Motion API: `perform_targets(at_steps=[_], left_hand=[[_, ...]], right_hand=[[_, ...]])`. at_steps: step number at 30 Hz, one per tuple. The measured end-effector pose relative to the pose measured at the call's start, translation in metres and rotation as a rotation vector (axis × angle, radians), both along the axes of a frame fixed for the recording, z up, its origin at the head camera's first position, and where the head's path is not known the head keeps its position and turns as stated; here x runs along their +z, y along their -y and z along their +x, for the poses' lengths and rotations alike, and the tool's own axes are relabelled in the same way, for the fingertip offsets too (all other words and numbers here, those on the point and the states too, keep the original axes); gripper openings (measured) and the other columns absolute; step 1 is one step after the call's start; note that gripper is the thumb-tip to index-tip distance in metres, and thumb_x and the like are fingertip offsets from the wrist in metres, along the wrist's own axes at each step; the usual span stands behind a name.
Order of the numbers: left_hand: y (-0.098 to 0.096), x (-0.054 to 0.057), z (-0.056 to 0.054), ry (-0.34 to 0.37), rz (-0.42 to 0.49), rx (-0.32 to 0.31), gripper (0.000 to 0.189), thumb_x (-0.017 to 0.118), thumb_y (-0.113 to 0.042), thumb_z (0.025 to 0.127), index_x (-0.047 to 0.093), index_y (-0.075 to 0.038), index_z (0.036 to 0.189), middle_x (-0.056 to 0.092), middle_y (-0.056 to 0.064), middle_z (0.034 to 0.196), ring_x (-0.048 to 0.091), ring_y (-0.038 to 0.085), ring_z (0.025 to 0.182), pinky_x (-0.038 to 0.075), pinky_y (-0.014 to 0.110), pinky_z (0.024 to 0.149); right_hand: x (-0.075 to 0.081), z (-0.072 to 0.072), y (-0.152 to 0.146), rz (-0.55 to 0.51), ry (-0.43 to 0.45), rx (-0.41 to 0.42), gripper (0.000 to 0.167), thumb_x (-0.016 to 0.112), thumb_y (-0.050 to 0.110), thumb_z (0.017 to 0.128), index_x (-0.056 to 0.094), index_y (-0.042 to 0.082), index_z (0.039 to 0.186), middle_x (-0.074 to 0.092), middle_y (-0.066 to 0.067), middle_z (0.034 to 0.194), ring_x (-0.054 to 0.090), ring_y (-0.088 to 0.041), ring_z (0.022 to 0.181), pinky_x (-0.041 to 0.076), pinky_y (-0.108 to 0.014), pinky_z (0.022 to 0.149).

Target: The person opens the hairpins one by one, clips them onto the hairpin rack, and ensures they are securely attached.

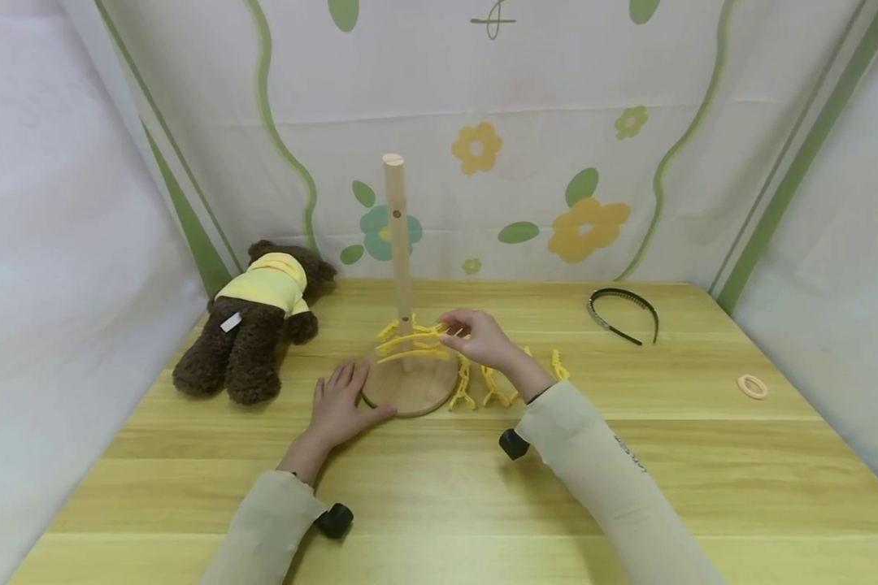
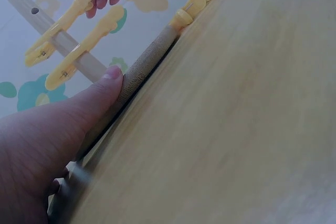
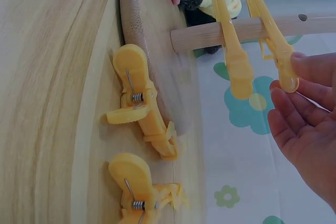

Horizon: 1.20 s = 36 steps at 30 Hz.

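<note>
A round wooden base (image 1: pixel 410 392) carries an upright wooden post (image 1: pixel 398 252). Two yellow hair clips sit across the post's lower part: an upper hair clip (image 3: pixel 278 51) and a lower hair clip (image 3: pixel 239 64). My right hand (image 1: pixel 483 339) pinches the end of the upper one between thumb and fingers, its long arm lying across the post. My left hand (image 1: pixel 339 412) rests against the left edge of the base with fingers spread, its thumb (image 2: pixel 105 87) at the rim. Several more yellow hair clips (image 3: pixel 139 100) lie on the table right of the base.
A brown teddy bear (image 1: pixel 252 325) in a yellow top lies face down at the left. At the right back lies a black headband (image 1: pixel 622 294), with a small pale ring (image 1: pixel 752 387) farther right. A patterned curtain (image 1: pixel 512 162) hangs behind the table.
</note>
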State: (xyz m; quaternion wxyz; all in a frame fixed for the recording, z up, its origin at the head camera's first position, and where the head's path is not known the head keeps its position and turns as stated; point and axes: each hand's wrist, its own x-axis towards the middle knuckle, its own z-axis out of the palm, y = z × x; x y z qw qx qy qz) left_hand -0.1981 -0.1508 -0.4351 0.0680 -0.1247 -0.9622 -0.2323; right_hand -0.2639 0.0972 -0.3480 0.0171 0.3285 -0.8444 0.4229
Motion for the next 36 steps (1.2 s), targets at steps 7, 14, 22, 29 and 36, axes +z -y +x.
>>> perform_targets(at_steps=[7, 14, 22, 29, 36], left_hand=[[-0.001, 0.001, 0.001, -0.003, 0.004, -0.006, 0.094, 0.051, -0.067, 0.068, 0.027, -0.006, 0.136, 0.022, 0.024, 0.135, 0.014, 0.038, 0.124, 0.004, 0.057, 0.093], [-0.002, -0.001, 0.0, -0.003, -0.012, 0.0, 0.095, 0.05, -0.068, 0.068, 0.026, -0.007, 0.136, 0.021, 0.022, 0.136, 0.013, 0.036, 0.125, 0.004, 0.057, 0.093], [-0.001, 0.002, 0.0, 0.0, -0.006, 0.003, 0.095, 0.051, -0.067, 0.068, 0.026, -0.007, 0.137, 0.021, 0.022, 0.136, 0.013, 0.036, 0.125, 0.004, 0.056, 0.094], [-0.001, 0.003, 0.001, 0.002, 0.004, 0.002, 0.094, 0.052, -0.066, 0.069, 0.026, -0.006, 0.136, 0.021, 0.023, 0.136, 0.013, 0.037, 0.125, 0.004, 0.056, 0.094], [0.0, 0.003, 0.001, 0.003, 0.008, 0.003, 0.095, 0.052, -0.066, 0.069, 0.025, -0.006, 0.137, 0.021, 0.023, 0.136, 0.013, 0.037, 0.125, 0.004, 0.056, 0.093]], right_hand=[[0.001, 0.003, -0.002, -0.003, 0.043, -0.033, 0.038, 0.061, 0.013, 0.081, 0.053, -0.002, 0.115, 0.057, -0.013, 0.104, 0.053, -0.023, 0.089, 0.043, -0.032, 0.075], [0.005, 0.01, -0.025, -0.056, 0.049, -0.083, 0.043, 0.061, 0.02, 0.082, 0.05, 0.003, 0.12, 0.053, -0.013, 0.113, 0.052, -0.025, 0.095, 0.041, -0.037, 0.078], [0.003, 0.024, -0.073, -0.083, 0.051, -0.136, 0.046, 0.06, 0.022, 0.083, 0.047, 0.001, 0.122, 0.052, -0.016, 0.112, 0.05, -0.03, 0.097, 0.039, -0.041, 0.08], [-0.01, 0.043, -0.116, -0.069, 0.02, -0.263, 0.044, 0.06, 0.019, 0.083, 0.048, -0.002, 0.119, 0.054, -0.016, 0.108, 0.051, -0.029, 0.095, 0.04, -0.041, 0.078], [-0.037, 0.061, -0.153, 0.001, 0.042, -0.318, 0.045, 0.059, 0.023, 0.083, 0.048, -0.005, 0.118, 0.053, -0.019, 0.109, 0.049, -0.029, 0.095, 0.039, -0.042, 0.074]])
